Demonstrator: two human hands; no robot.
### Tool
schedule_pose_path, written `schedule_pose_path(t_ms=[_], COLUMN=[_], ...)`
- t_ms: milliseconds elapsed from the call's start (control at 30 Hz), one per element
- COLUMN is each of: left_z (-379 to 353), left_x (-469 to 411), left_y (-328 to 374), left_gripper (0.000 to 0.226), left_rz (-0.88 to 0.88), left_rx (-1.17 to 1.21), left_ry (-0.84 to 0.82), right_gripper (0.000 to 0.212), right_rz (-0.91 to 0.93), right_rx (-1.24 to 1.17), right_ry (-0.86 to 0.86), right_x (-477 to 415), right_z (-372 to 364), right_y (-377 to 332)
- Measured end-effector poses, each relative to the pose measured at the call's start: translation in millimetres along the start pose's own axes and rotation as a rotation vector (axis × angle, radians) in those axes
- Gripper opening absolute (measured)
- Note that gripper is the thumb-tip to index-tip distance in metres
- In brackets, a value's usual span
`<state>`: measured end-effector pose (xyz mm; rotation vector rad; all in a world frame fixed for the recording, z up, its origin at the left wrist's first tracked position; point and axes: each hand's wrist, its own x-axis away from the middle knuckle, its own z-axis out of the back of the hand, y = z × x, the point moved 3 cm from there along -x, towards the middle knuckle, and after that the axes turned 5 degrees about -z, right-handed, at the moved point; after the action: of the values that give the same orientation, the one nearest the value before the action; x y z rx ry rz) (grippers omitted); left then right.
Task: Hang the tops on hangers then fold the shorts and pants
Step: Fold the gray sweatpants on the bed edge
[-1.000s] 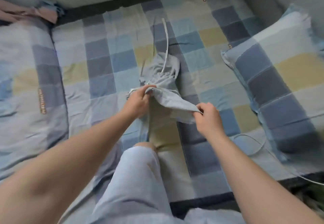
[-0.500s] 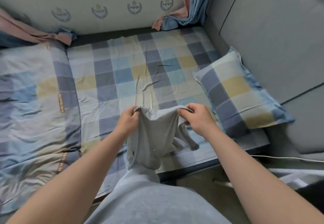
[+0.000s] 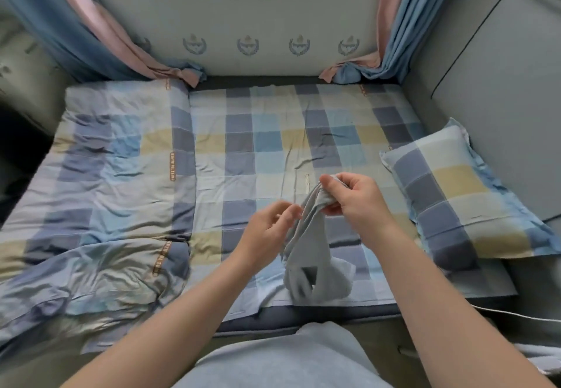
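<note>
A pair of grey shorts hangs bunched above the checked bed sheet, its lower end resting near the bed's front edge. My right hand grips the gathered top of the shorts. My left hand is just to the left of the fabric with its fingers loosely curled, fingertips close to or touching the cloth; I cannot tell if it pinches it. No hangers or tops are visible.
A checked folded quilt covers the bed's left side. A matching pillow lies at the right against a grey padded wall. Blue and pink curtains hang in the far corners. A white cable runs along the floor at the right.
The shorts were held spread between both hands; now my right hand holds them bunched while my left hand has released its corner. The view has risen, showing the whole bed.
</note>
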<state>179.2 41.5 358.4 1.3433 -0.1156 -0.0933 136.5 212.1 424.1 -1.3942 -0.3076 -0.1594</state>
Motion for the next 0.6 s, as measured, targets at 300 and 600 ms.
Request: schedule_pose_path(t_ms=[300, 600], left_z=[18.0, 47.6], left_x=[4.4, -60.1], left_y=[2.7, 75.4], left_gripper=[0.032, 0.036], left_rz=[0.066, -0.092], left_rx=[-0.332, -0.364], left_ry=[0.121, 0.352], right_gripper=[0.021, 0.015], right_rz=[-0.010, -0.143], right_rx=[-0.242, -0.550], right_ry=[-0.009, -0.075], right_x=[-3.0, -39.0], right_z=[-6.1, 40.0], right_y=[-25.2, -42.1])
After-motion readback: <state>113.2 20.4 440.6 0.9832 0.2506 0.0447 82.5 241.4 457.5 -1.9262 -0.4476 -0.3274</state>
